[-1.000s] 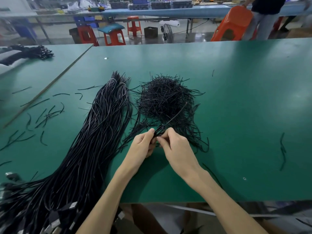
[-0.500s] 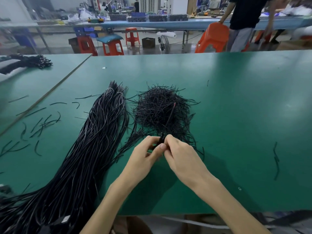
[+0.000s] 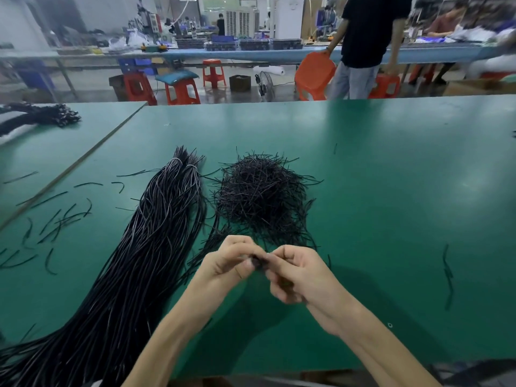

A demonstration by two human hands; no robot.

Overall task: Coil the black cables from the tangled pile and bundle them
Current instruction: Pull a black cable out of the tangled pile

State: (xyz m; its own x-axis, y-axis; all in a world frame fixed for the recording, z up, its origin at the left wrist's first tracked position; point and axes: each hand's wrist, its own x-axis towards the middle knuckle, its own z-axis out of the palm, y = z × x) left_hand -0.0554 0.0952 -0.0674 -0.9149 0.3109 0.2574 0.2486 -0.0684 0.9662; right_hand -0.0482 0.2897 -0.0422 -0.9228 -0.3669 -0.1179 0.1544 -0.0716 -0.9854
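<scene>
A long sheaf of black cables [image 3: 145,247] lies on the green table [image 3: 391,191], running from the far middle down to the near left corner. Right of it sits a round tangled pile of short black ties [image 3: 262,196]. Just in front of that pile my left hand [image 3: 226,263] and my right hand [image 3: 296,272] meet above the table, both pinching one small black bunch of cable [image 3: 258,261] between thumbs and fingertips. Thin black strands trail from the left hand back toward the sheaf. The hands are motion-blurred.
Loose short black pieces [image 3: 55,219] are scattered at the left, and a few [image 3: 446,272] lie at the right. A second green table holds another black bundle [image 3: 42,118] at far left. Beyond stand orange stools [image 3: 181,90] and a person [image 3: 365,46].
The camera has tilted up, showing more of the room. Both hands have lifted slightly off the table and turned, still pinching the same small black bunch between them.
</scene>
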